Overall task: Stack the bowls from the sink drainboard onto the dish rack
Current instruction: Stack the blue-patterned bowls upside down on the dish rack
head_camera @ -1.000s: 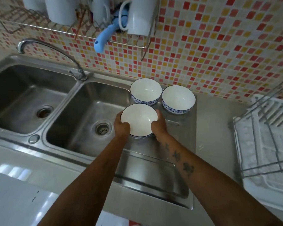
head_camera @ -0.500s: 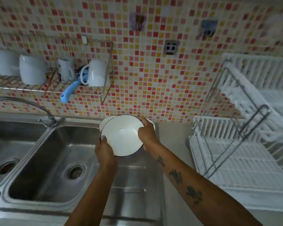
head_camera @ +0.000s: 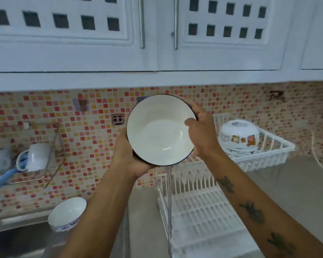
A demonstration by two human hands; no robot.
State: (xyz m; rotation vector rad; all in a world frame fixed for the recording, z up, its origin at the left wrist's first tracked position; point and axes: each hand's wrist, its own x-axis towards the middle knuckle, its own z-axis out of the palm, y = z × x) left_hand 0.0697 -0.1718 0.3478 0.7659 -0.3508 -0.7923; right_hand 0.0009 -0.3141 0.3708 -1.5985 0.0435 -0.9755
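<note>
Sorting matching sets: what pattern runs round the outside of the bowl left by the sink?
A blue-and-white band on the bowl, seen in the head view.

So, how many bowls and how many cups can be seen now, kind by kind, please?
Plain white bowls: 2, one held in both hands, one by the sink
Upturned bowls with cartoon pictures in the upper rack basket: 1 on top; whether others lie under it cannot be told
White cups on the wall rack: 2
Total: 5
</note>
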